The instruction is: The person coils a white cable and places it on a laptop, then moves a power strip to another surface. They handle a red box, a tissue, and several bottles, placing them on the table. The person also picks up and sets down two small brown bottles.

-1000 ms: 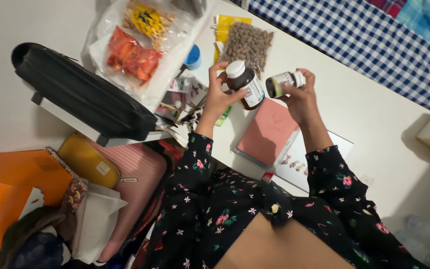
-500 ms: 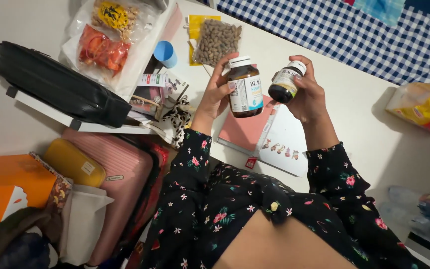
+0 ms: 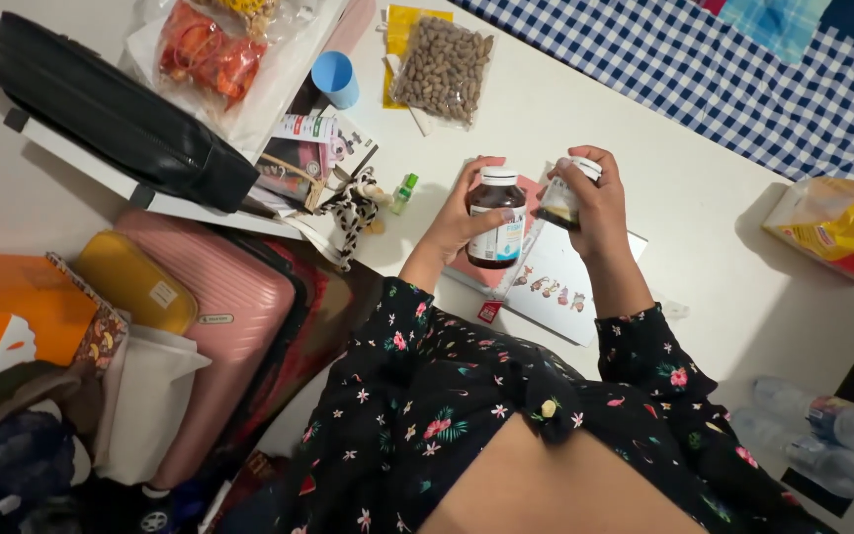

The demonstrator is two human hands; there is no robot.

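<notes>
My left hand [image 3: 455, 225] grips a large brown pill bottle [image 3: 497, 219] with a white cap and a white-and-blue label, held upright above the white table [image 3: 704, 218]. My right hand [image 3: 593, 206] holds a smaller dark bottle [image 3: 564, 194] with a white cap, tilted and partly hidden by my fingers. Both bottles hover side by side over a pink notebook [image 3: 470, 270] and a white booklet [image 3: 567, 297] lying on the table. My sleeves are black with a flower print.
A bag of nuts [image 3: 443, 68], a blue cup [image 3: 335, 78], a small green bottle [image 3: 403, 192] and a yellow-red packet [image 3: 832, 229] lie on the table. A black bag [image 3: 111, 104] sits on a shelf; a pink suitcase [image 3: 219, 326] and water bottles [image 3: 822, 435] are on the floor.
Both hands have come lower and closer to my body with the bottles. The small bottle has turned further into my right palm. The view has shifted slightly.
</notes>
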